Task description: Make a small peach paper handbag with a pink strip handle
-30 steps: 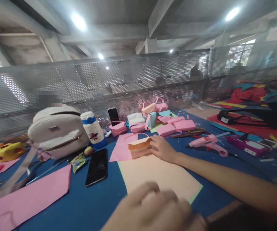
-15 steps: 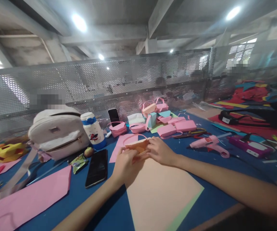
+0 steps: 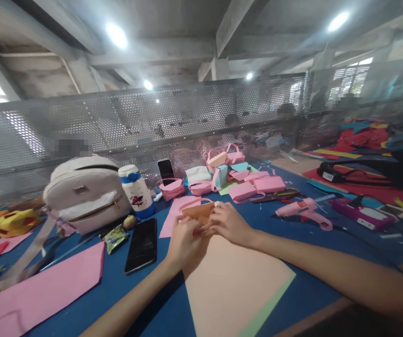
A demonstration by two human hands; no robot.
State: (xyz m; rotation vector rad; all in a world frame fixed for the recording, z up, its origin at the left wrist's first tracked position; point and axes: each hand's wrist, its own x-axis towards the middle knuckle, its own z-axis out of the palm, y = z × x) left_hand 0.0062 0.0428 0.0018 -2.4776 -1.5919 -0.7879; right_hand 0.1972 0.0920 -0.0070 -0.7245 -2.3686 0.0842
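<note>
Both hands meet over a small folded piece of orange paper, shaped like an open pouch. My left hand is closed on its near left side, fingers bent inward. From the right, my right hand pinches the other side; its fingertips lie close to the left ones and partly hide the paper. Beneath them lies a large peach sheet, with a green sheet showing along its right edge. Just behind the hands is a pink sheet with a thin curved strip on it.
A dark phone, a snack packet, a bottle and a white backpack stand left. Small pink paper bags lie behind the hands. Right are a pink glue gun and a purple box.
My fingers have shifted slightly on the orange paper, and more of its inner back face shows. The things on the table have stayed in place.
</note>
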